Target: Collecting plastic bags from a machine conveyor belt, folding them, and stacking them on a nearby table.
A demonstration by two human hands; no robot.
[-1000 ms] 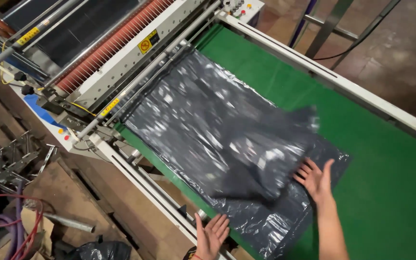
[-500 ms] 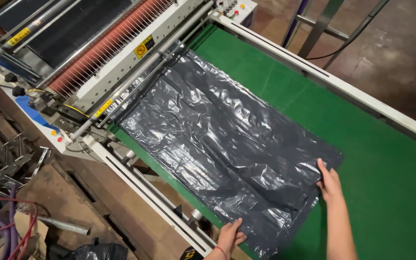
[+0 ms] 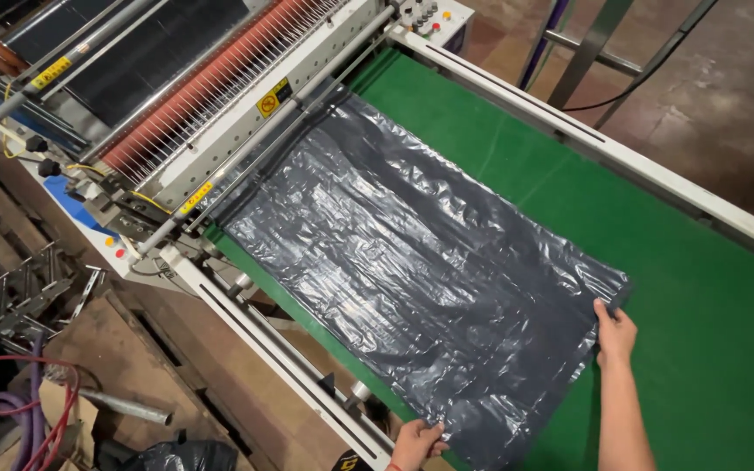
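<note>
While the black plastic sheet [image 3: 412, 288] lies flat on the green conveyor belt [image 3: 709, 349], its far end runs under the machine's roller [image 3: 255, 148]. Left hand [image 3: 416, 442] pinches the sheet's near corner beside the belt's white side rail [image 3: 272, 358]. Right hand [image 3: 615, 332] grasps the sheet's opposite near corner, fingers closed on its edge.

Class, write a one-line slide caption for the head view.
Two hands hold a dark plastic sheet flat on a green table.
</note>
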